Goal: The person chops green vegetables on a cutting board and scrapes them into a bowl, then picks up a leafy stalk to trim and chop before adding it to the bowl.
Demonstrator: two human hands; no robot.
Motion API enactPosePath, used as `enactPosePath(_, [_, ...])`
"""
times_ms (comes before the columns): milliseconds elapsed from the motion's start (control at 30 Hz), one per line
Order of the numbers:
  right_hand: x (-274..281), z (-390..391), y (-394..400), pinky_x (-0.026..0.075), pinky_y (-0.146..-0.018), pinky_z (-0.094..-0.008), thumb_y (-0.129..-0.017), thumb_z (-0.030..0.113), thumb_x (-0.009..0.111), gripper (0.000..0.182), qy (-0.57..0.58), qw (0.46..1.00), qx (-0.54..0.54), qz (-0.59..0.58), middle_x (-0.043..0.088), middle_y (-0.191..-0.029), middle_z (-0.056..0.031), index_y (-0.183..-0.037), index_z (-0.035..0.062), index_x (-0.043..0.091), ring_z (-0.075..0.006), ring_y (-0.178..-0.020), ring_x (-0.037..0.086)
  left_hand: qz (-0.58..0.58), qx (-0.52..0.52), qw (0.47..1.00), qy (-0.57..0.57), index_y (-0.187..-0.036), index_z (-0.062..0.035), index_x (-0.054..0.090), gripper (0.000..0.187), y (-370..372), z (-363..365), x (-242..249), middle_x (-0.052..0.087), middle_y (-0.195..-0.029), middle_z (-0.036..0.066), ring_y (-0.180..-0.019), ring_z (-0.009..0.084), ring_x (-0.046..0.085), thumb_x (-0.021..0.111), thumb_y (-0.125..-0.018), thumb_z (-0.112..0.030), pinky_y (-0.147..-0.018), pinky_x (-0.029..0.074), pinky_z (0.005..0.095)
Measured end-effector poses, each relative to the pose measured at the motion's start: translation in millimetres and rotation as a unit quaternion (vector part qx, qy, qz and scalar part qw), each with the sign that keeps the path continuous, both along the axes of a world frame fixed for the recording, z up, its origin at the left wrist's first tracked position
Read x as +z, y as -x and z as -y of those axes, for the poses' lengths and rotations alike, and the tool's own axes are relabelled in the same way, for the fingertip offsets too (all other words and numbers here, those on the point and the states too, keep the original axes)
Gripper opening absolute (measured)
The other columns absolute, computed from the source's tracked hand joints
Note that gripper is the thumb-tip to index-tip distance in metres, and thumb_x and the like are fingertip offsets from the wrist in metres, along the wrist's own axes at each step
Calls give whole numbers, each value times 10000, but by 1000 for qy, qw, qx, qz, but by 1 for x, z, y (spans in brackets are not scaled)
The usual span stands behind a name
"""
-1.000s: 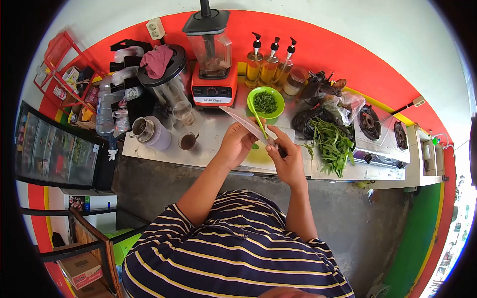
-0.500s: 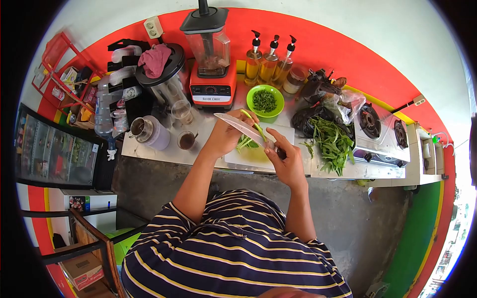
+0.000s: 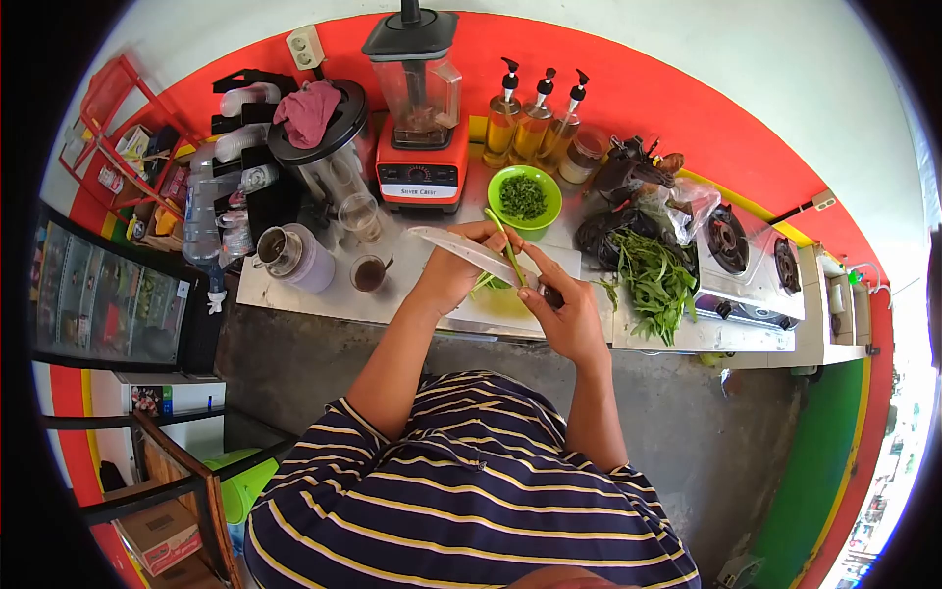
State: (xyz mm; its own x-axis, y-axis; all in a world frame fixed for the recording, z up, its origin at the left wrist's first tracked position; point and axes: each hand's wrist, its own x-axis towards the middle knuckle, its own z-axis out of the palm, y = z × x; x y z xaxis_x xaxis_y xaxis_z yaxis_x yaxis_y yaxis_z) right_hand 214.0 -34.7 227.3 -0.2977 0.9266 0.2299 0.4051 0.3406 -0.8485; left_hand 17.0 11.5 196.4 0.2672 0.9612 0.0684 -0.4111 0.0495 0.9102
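Note:
My right hand [image 3: 572,319] is closed round the handle of a kitchen knife [image 3: 451,245], its pale blade pointing left across my left hand. A thin green stem [image 3: 508,247] stands nearly upright behind the blade, and my left hand [image 3: 451,275] pinches its upper part. The stem's lower end meets my right thumb and fingers. Under both hands lies a white cutting board [image 3: 479,312] with some cut green pieces [image 3: 489,284] on it, partly hidden by my left hand. Just beyond stands a lime-green bowl [image 3: 535,227] of chopped greens [image 3: 522,197].
Leafy greens [image 3: 655,285] lie to the right, beside a gas stove [image 3: 751,280]. A red blender [image 3: 420,169] and pump bottles [image 3: 531,128] line the wall. On the left stand a glass of dark drink [image 3: 369,274], a flask [image 3: 306,263] and a steel dispenser [image 3: 339,162].
The knife and my left hand have shifted slightly left. The stem stands a little more upright, its lower end closer to my right thumb. My grips on both are the same.

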Motion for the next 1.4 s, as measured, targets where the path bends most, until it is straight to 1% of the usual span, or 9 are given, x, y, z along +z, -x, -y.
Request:
enactPosePath(300, [4,2,6,356,-536,-293,-884,97,761,569,-25,1000,-17,6,508,-668,-68,-1427,119,592,-127,-559,371,21,43,999,-24,-1037,2,707,158,5,-5,-12,696,-914,23,-821,77,631,701,-966,-139,-745,512,231])
enactPosePath(533, [6,-1,10,379,-537,-314,-883,109,768,564,-41,999,-8,4,546,-679,-94,-1423,143,607,-152,-548,386,-36,5,999,-4,-992,8,706,133,11,-4,-1,733,-940,66,-826,113,668,710,-950,-118,-759,542,259])
enactPosePath(800, [13,-2,16,408,-547,-326,-879,141,778,575,-28,999,-15,11,611,-726,-130,-1426,168,606,-190,-546,435,-37,53,998,-25,-1114,-10,668,173,19,-7,21,694,-892,32,-804,70,632,660,-991,-131,-716,492,220])
enactPosePath(1000, [13,1,24,423,-558,-343,-881,139,776,565,-31,999,-22,15,630,-752,-146,-1420,155,608,-202,-548,448,-54,28,998,-27,-1036,-7,693,167,20,-7,11,703,-902,28,-809,77,642,687,-979,-164,-727,497,225])
enactPosePath(1067, [9,1,27,345,-530,-282,-881,82,759,560,-48,999,-14,-20,567,-719,-72,-1419,108,604,-109,-560,376,-34,14,999,-13,-1036,-11,703,169,18,-6,5,706,-907,25,-814,75,643,692,-975,-169,-719,504,227])
enactPosePath(1200, [12,3,27,346,-530,-280,-879,78,759,561,-45,999,-28,-13,591,-746,-77,-1418,105,603,-104,-565,374,-26,-2,999,46,-1060,-11,705,141,17,-6,0,705,-945,32,-818,78,632,679,-968,-115,-735,510,234])
enactPosePath(1267, [15,3,26,436,-583,-337,-884,125,770,555,8,999,-45,14,625,-756,-157,-1414,130,607,-211,-577,469,-21,-3,997,67,-1081,-4,703,154,15,-3,2,709,-962,41,-820,93,645,666,-968,-102,-743,521,238])
enactPosePath(1333, [15,2,27,443,-587,-340,-887,123,766,549,3,998,-56,23,626,-758,-160,-1412,123,607,-215,-581,487,-17,-2,996,87,-1103,4,700,170,10,2,4,714,-979,50,-822,108,659,652,-968,-89,-751,532,242])
enactPosePath(1400, [12,1,28,449,-591,-343,-889,122,763,544,-2,997,-68,33,627,-760,-163,-1409,116,606,-220,-585,505,77,34,987,139,-1145,27,687,216,4,10,4,720,-1023,74,-870,160,689,616,-966,-71,-811,554,284])
